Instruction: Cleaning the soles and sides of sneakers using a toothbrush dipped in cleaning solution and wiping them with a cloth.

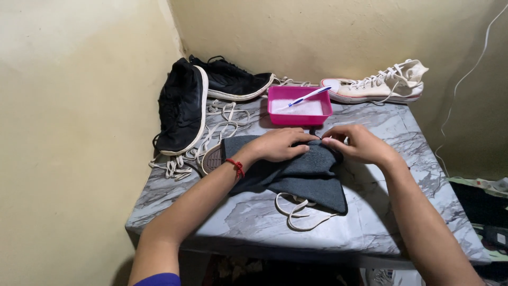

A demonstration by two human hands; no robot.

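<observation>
Tub behind the cloth; 2 shoes left, sneaker right.

shoe mostly hidden under grey cloth, elbows cut off

The head camera looks down and forward from close above the marble-patterned table, toward a wall corner.

A dark grey cloth lies on a grey-and-white marble-patterned table, beside cream laces, two black shoes with white soles, a white high-top sneaker, a bright pink tray, and a red wrist thread.
</observation>
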